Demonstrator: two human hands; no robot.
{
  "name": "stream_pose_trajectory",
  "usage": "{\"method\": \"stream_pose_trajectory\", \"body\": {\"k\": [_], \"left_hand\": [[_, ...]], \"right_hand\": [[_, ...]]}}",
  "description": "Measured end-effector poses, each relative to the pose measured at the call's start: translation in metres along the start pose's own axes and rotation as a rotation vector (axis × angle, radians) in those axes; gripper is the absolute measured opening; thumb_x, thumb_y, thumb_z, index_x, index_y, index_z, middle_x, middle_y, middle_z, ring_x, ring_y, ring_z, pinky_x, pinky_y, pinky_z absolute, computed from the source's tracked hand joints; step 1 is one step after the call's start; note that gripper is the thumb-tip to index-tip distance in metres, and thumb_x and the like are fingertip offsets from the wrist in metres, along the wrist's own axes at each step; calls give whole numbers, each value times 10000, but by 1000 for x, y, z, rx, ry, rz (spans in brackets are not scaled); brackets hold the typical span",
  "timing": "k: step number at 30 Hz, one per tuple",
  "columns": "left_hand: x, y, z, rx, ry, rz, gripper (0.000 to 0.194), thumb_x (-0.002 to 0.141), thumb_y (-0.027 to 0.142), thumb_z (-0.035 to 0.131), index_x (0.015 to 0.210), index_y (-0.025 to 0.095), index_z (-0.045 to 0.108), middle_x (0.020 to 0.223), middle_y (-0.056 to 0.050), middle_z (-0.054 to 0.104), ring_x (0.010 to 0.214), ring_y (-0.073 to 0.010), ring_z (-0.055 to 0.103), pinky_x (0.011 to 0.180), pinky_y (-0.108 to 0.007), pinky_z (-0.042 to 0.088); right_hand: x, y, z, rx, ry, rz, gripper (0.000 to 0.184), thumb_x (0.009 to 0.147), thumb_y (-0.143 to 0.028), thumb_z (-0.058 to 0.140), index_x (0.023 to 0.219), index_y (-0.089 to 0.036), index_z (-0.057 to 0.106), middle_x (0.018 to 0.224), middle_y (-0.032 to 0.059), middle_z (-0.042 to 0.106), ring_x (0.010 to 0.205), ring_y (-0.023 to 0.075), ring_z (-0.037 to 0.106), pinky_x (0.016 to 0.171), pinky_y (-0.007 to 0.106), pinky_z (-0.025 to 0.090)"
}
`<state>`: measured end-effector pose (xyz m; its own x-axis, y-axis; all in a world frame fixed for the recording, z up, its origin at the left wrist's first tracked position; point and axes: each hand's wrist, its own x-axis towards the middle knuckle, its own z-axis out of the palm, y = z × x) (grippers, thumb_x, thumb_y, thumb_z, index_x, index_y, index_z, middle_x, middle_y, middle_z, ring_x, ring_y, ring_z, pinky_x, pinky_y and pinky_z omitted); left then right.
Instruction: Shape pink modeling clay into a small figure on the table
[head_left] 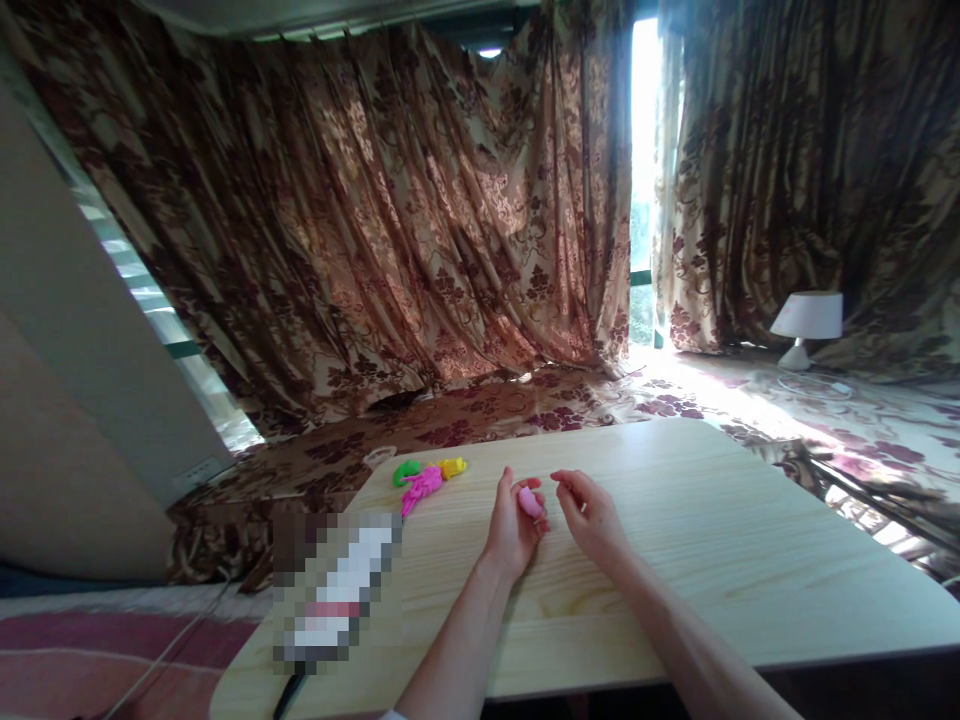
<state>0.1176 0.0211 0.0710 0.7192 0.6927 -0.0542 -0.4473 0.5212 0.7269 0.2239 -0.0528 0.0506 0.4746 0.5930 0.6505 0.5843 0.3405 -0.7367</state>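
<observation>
A small, rounded pink lump (531,502), which looks like modelling clay, rests in my left hand (512,520). That hand is turned palm up, its fingers curled around the lump and its thumb pointing upward. Just to the right, my right hand (591,508) hovers over the table with its fingers bent toward the lump, apart from it and holding nothing that I can see. Left of my hands on the table lie a bright pink piece (421,487), a green piece (406,472) and a yellow piece (453,467), close together; their exact kind is unclear.
The light wooden table (712,560) extends under both hands. A pixelated, blurred-out item (341,590) lies at its left edge, with a black cable (289,695) below. Behind are a cloth-covered ledge (555,410), patterned curtains (420,220) and a white lamp (808,318).
</observation>
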Motion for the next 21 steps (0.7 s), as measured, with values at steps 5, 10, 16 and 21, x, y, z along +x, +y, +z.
{"method": "stream_pose_trajectory", "body": {"k": [5,10,16,21], "left_hand": [[1,-2,3,-1,-57,-6,210,751,112,598,960,135,595,884,-65,662,759,-126,638,615,-203,502],[1,1,-4,-11,-39,-49,138,794,250,590,869,134,601,685,-17,618,553,-98,590,459,-187,458],[0,6,-2,-35,-41,-59,85,769,163,593,852,151,581,713,4,610,539,-59,559,500,-168,446],[0,3,-2,6,-7,-22,377,789,410,577,541,180,413,396,80,360,307,-42,291,309,-158,195]], "right_hand": [[2,-3,-2,-16,23,-19,213,854,-199,450,967,-194,629,831,38,604,659,146,566,587,244,451],[3,3,-2,-32,59,-8,224,869,-205,426,955,-186,632,804,39,602,619,144,554,559,248,438],[3,6,-1,-41,45,-13,218,856,-183,437,927,-191,643,803,37,616,661,153,574,596,253,447],[2,8,0,-54,32,-17,226,862,-158,420,921,-189,636,783,28,608,617,140,555,574,247,441]]}}
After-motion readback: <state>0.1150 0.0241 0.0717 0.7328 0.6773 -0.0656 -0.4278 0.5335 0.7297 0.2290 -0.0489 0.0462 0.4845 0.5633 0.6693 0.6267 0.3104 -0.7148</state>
